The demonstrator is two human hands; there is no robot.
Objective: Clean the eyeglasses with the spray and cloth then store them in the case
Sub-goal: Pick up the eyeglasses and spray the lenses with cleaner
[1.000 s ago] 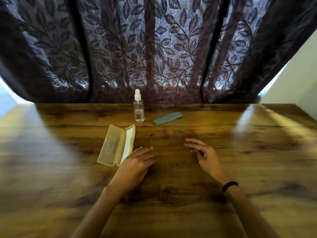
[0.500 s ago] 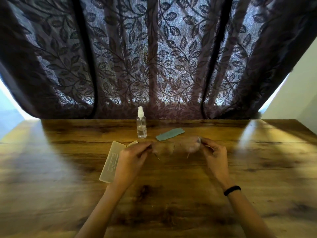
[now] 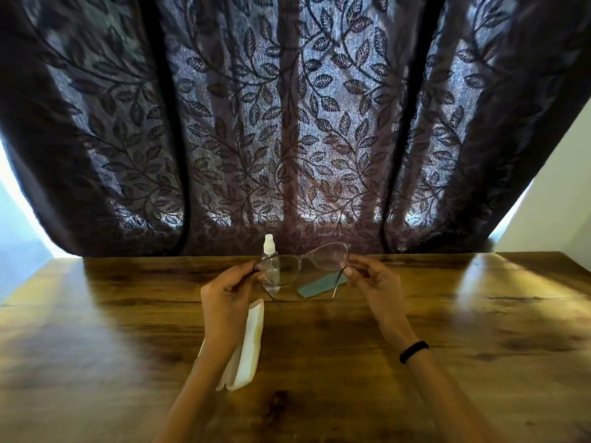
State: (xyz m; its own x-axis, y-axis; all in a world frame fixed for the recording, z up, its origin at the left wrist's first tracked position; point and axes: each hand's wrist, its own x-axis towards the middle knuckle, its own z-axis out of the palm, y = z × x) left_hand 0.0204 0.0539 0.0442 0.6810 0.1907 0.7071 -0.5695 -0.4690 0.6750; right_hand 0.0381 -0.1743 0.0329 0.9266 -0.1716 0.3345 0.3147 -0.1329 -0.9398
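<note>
Dark purple-brown curtain (image 3: 287, 123) patterned with leaves on winding vines. Warm brown worktop (image 3: 319, 346) with darker wood grain and knots. Clear spray bottle (image 3: 268, 246) capped in white. Dusty teal cloth (image 3: 311, 287). Pale cream case (image 3: 251, 346). Thin dark frame and clear lenses on the eyeglasses (image 3: 329, 257). Black wristband (image 3: 413, 351). Off-white wall (image 3: 559, 203).

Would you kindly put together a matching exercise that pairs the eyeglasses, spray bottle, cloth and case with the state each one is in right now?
Things:
1. eyeglasses
2. spray bottle
3. cloth
4. case

States:
A. lying open, cream-coloured
B. held up between the left hand and right hand
C. lying flat, teal
D. standing upright, white cap

Pairs: 1-B, 2-D, 3-C, 4-A
</note>
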